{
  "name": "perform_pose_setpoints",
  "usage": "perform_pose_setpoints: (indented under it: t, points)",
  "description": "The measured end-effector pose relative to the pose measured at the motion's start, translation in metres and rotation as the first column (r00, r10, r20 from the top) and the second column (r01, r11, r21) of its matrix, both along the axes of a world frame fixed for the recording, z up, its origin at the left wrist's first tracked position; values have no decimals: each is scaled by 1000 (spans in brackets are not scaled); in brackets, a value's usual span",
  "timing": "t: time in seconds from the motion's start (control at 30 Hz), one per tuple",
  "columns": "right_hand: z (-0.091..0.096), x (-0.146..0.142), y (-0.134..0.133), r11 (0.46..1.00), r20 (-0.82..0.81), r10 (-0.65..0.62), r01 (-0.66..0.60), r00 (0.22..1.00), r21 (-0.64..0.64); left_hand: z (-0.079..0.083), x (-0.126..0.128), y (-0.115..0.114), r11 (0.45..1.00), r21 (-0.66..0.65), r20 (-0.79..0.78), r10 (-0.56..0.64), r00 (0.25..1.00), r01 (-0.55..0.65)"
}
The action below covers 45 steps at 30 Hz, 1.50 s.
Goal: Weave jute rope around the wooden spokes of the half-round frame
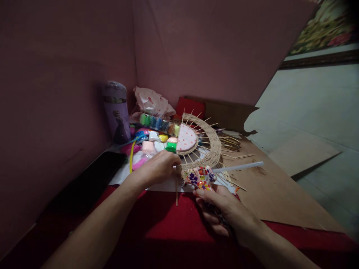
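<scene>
My right hand [221, 209] grips a glue gun [199, 177] with a flower pattern; a white glue stick [238, 167] pokes out of its back to the right. My left hand [158, 168] is closed, its fingertips pinching a thin wooden skewer [177, 190] at the near edge of a woven jute half-disc [209, 144]. That disc has a pink dotted centre [186, 137] and several skewers sticking out like rays. The gun's nozzle points at the spot where my left fingers press.
Small packets of coloured clay [158, 140] lie left of the disc, beside a purple bottle [116, 112] and a crumpled bag [151, 101]. A dark phone [92, 179] lies on the left. Brown board [269, 190] covers the red cloth [168, 224]. Pink walls close in behind.
</scene>
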State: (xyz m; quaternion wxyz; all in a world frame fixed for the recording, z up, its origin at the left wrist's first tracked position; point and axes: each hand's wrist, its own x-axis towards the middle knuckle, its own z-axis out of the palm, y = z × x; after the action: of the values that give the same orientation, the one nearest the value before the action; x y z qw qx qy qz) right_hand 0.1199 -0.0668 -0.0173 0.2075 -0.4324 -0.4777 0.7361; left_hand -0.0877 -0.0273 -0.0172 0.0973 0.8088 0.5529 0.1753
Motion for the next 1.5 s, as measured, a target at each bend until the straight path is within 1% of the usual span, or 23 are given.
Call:
perform_pose_setpoints:
  t: [0.23, 0.47, 0.7, 0.93, 1.07, 1.23, 1.5]
  points:
    - [0, -1, 0, 1000, 21, -7, 7, 1000, 0, 0, 0, 1, 1000, 7, 5, -2, 1000, 2]
    - [-2, 0, 3, 1000, 32, 27, -27, 999, 2, 0, 1, 0, 1000, 3, -10, 4, 1000, -4]
    - [-1, -1, 4, 999, 59, 44, -45, 997, 3, -1, 0, 1, 1000, -14, 23, 1, 1000, 0]
    - [-1, 0, 4, 997, 48, 69, -70, 996, 13, -2, 0, 1, 1000, -4, 26, 10, 1000, -10]
    - [-2, 0, 4, 998, 41, 66, -67, 997, 10, -1, 0, 1, 1000, -8, 22, -1, 1000, 1]
    - [-1, 0, 4, 997, 70, 75, -76, 995, 14, 1, 1, 0, 1000, -15, 16, 6, 1000, -6]
    - [-3, 2, 3, 998, 76, 64, -66, 995, 16, -2, 0, 2, 1000, -13, 28, 16, 999, -16]
